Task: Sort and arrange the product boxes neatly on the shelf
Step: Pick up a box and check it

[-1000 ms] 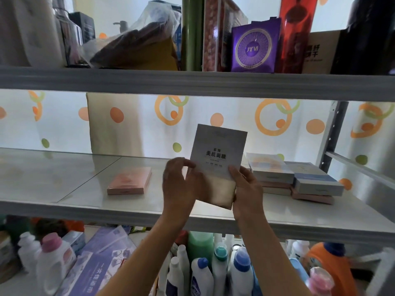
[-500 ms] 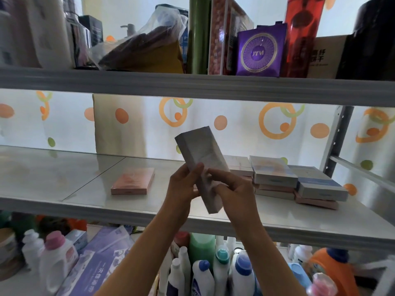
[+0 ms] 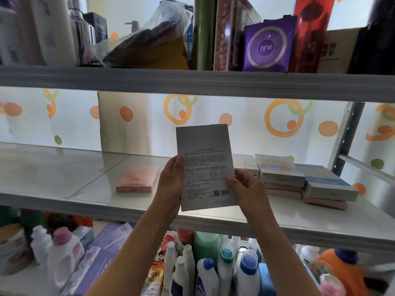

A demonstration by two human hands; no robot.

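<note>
I hold a flat white product box upright in front of the middle shelf, its printed back side with small text and barcodes facing me. My left hand grips its left edge, and my right hand grips its lower right edge with the thumb on the face. A pink box lies flat on the shelf to the left of my hands. To the right, several flat boxes lie stacked, among them a blue-striped one on a pink one.
The upper shelf carries a purple box, a plastic bag, bottles and cartons. Below the middle shelf stand several detergent bottles and a purple pack. A grey upright post stands at the right.
The box has been turned in my hands from its front face, through its narrow edge, to its printed back face. Both hands shifted their grip on it.
</note>
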